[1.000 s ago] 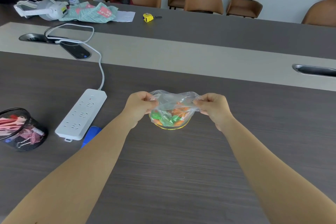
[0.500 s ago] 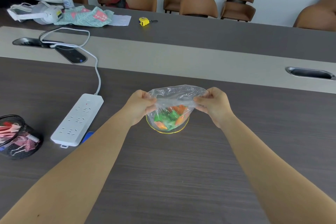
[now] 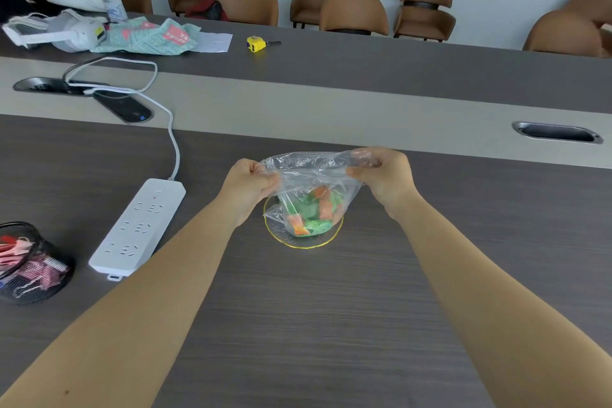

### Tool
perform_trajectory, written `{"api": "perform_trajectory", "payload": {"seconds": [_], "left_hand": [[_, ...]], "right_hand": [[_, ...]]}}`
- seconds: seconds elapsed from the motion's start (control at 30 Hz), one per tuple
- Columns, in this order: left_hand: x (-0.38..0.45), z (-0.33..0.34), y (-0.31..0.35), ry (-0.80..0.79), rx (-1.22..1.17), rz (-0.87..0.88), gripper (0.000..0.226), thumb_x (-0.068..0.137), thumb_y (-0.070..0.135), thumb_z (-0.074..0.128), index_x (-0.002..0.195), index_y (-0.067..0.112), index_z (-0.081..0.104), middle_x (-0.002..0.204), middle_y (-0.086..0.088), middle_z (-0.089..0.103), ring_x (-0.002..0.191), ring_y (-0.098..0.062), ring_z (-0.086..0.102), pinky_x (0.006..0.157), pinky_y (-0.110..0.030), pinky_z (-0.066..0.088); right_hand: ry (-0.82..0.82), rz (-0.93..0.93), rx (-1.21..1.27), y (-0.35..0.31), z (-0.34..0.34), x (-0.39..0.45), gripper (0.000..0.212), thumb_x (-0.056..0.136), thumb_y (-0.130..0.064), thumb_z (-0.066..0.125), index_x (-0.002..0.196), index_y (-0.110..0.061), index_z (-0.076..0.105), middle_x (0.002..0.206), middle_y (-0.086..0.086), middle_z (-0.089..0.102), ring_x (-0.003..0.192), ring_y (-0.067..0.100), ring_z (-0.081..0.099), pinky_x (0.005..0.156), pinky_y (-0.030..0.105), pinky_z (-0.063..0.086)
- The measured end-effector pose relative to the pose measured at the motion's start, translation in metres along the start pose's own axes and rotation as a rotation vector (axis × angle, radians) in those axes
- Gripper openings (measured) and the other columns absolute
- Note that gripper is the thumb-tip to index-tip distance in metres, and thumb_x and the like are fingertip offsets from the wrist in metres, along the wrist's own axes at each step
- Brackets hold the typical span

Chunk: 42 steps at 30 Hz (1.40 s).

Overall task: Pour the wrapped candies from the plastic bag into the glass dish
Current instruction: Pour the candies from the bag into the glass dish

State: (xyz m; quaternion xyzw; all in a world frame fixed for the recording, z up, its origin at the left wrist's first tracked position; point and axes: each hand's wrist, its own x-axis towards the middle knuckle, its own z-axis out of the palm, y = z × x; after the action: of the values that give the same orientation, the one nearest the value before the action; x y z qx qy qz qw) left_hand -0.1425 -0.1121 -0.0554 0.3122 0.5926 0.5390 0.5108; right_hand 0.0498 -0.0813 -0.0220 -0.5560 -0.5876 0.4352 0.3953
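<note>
Left hand and right hand each pinch a side of the clear plastic bag, mouth stretched between them. Bag hangs over the glass dish, gold-rimmed, on the dark table. Orange and green wrapped candies sit bunched in the bag's bottom. White power strip lies to the left.

To my left a white plastic power strip lies on the dark wood-grain table, its white cable running back to a black oval hatch. A black wire-mesh pot holding clips sits at the left edge. Far across, I see a small yellow tape measure and brown rounded chairs.
</note>
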Motion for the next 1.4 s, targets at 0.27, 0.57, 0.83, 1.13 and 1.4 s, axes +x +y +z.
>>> {"api": "perform_trajectory", "payload": {"seconds": [0.27, 0.57, 0.83, 1.13, 1.4], "left_hand": [[-0.001, -0.004, 0.008, 0.019, 0.028, 0.028, 0.034, 0.083, -0.007, 0.053, 0.066, 0.014, 0.032, 0.079, -0.005, 0.049, 0.078, -0.009, 0.057, 0.071, -0.024, 0.054], [-0.002, -0.008, 0.019, 0.026, 0.055, 0.078, 0.033, 0.083, -0.007, 0.053, 0.067, 0.014, 0.032, 0.074, -0.006, 0.047, 0.072, -0.016, 0.055, 0.072, -0.026, 0.05], [0.004, 0.001, 0.03, 0.168, 0.206, 0.152, 0.034, 0.077, 0.002, 0.061, 0.064, 0.018, 0.034, 0.071, 0.001, 0.044, 0.078, -0.017, 0.047, 0.064, -0.021, 0.042], [0.004, 0.001, 0.046, 0.148, 0.267, 0.281, 0.038, 0.078, 0.005, 0.061, 0.063, 0.02, 0.03, 0.07, 0.004, 0.035, 0.067, -0.01, 0.035, 0.059, -0.019, 0.032], [-0.021, 0.009, 0.06, 0.136, 0.179, 0.459, 0.039, 0.079, -0.001, 0.061, 0.066, 0.022, 0.033, 0.072, 0.003, 0.044, 0.065, -0.007, 0.044, 0.047, -0.003, 0.04]], "right_hand": [[-0.086, 0.208, -0.185, 0.005, 0.001, 0.002, 0.029, 0.081, -0.019, 0.062, 0.092, 0.008, 0.061, 0.08, 0.012, 0.056, 0.077, 0.021, 0.052, 0.073, 0.04, 0.052], [-0.038, 0.163, 0.135, -0.006, 0.006, 0.002, 0.016, 0.08, -0.003, 0.062, 0.07, -0.007, 0.05, 0.089, 0.015, 0.056, 0.091, 0.028, 0.059, 0.088, 0.047, 0.054], [0.0, 0.047, 0.076, -0.014, 0.005, 0.007, 0.029, 0.075, 0.002, 0.061, 0.061, -0.017, 0.043, 0.079, 0.01, 0.051, 0.084, 0.025, 0.051, 0.095, 0.056, 0.048], [0.004, -0.037, 0.129, -0.023, 0.003, 0.006, 0.03, 0.077, 0.006, 0.056, 0.065, -0.019, 0.047, 0.069, 0.002, 0.051, 0.07, 0.02, 0.05, 0.066, 0.024, 0.043], [-0.013, -0.135, 0.187, -0.036, -0.013, -0.006, 0.025, 0.079, 0.003, 0.057, 0.071, -0.02, 0.053, 0.092, 0.012, 0.055, 0.088, 0.022, 0.055, 0.078, 0.027, 0.051]]}}
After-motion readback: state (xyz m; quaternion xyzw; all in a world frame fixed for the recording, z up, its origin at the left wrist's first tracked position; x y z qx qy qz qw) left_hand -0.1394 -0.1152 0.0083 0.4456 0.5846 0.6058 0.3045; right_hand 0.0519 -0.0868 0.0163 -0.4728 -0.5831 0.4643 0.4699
